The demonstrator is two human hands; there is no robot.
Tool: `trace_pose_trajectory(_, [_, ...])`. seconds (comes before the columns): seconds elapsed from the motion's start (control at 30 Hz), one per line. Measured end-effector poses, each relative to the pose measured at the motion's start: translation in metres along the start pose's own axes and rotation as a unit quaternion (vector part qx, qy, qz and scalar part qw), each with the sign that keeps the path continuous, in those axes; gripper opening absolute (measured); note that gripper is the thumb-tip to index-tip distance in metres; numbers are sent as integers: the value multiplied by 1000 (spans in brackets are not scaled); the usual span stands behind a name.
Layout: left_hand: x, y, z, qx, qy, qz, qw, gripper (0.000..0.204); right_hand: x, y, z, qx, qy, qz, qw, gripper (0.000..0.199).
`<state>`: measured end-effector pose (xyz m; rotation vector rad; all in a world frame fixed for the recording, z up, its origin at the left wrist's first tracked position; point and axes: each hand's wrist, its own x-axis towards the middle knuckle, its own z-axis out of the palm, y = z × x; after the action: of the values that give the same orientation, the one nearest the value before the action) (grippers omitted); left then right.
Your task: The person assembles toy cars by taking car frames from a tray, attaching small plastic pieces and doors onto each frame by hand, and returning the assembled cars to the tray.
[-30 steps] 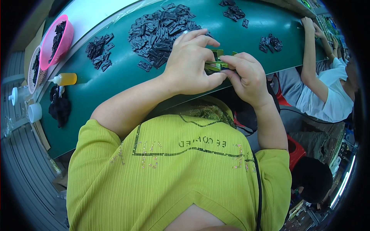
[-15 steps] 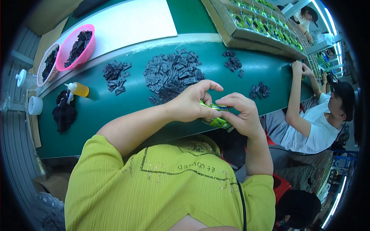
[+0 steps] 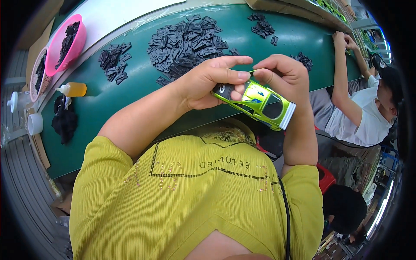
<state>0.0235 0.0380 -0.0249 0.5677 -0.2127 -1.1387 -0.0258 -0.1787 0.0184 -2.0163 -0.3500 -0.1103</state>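
Note:
My left hand (image 3: 212, 80) grips a bright green and black hair clipper (image 3: 255, 99) by its black end, index finger stretched out above it. The clipper tilts down to the right, its silver blade edge (image 3: 287, 116) near my right wrist. Thumb and index finger of my right hand (image 3: 284, 76) pinch together at the clipper's upper side, against my left thumb tip. A thin dark and green sliver shows between them, too small to name. Beyond my hands lies a large pile of flat black plastic pieces (image 3: 186, 45) on the green table (image 3: 138, 93).
Smaller black heaps (image 3: 115, 63) lie left and right of the pile. At left are a pink basket (image 3: 82, 39), a bottle of yellow liquid (image 3: 74, 89), a dark cloth (image 3: 64, 123) and a white cup (image 3: 35, 123). A co-worker (image 3: 368, 104) sits at right; a cardboard tray (image 3: 294, 12) stands behind.
The clipper, mostly hidden between my hands before, has turned so its broad face and silver edge show. My right hand has moved up and right. The view has shifted, so the tabletop sits higher.

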Motion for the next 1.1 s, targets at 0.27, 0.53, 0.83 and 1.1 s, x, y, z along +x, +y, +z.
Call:
trace_pose_trajectory(0.27, [-3, -1, -1, 42, 37, 0, 998, 76, -21, 15, 14, 56, 24, -16, 998, 18])
trace_pose_trajectory(0.53, [-4, 4, 4, 51, 38, -3, 998, 82, -25, 12, 13, 21, 45, -89, 995, 13])
trace_pose_trajectory(0.83, [-5, 1, 12, 60, 66, -2, 996, 79, -14, 10, 12, 19, -35, -87, 995, 9])
trace_pose_trajectory(1.1, [3, -2, 7, 35, 106, 53, 992, 56, -9, 18, 4, 197, 24, 146, 969, 10])
